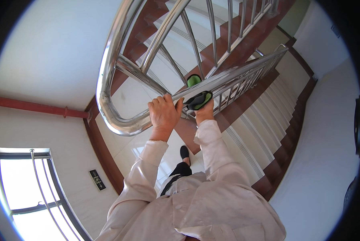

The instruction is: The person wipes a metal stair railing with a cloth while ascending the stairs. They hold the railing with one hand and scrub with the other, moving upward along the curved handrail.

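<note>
My left hand [164, 111] grips the polished stainless steel handrail [131, 122] near its rounded end, fingers over the tube and thumb to the right. Just to its right, my right hand [205, 111] holds a green-and-black cloth or pad [199, 100] against the rail of the descending flight. More green [193, 80] shows on the far side of that rail, so the cloth seems to go around it. The palm and most fingers of my right hand are hidden behind the cloth.
Tiled stairs [258, 126] with dark red edging go down at the right; another flight [180, 33] lies beyond the steel balusters [211, 33]. A red pipe [41, 107], a barred window [29, 183] and an exit sign [97, 179] are on the left. My shoe [184, 152] stands on the landing.
</note>
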{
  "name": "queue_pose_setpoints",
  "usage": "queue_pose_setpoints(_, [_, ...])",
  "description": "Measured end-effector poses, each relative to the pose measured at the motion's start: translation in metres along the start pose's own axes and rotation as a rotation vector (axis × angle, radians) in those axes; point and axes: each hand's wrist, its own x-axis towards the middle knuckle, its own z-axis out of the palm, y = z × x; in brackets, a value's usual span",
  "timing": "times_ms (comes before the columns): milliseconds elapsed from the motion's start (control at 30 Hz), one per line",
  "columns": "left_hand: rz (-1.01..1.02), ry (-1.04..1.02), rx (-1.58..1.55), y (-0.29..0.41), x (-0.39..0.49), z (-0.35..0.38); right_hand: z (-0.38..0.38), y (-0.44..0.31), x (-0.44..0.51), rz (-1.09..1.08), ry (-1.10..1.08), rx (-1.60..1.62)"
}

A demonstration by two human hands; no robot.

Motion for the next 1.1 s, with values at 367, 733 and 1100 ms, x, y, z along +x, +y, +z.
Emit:
queue_pose_setpoints(367, [0.041,0.044,-0.034,0.005,-0.002,0.003,-0.016,0.006,0.031,-0.345,0.22,-0.352])
queue_pose_setpoints(733, [0.043,-0.076,0.004,0.005,-0.009,0.005,0.004,0.047,-0.046,-1.211,-0.103,-1.344])
queue_pose_setpoints(1100, [0.117,-0.008,-0.175,-0.002,-0.008,0.002,0.098,-0.042,0.021,-0.545,-0.255,-2.304])
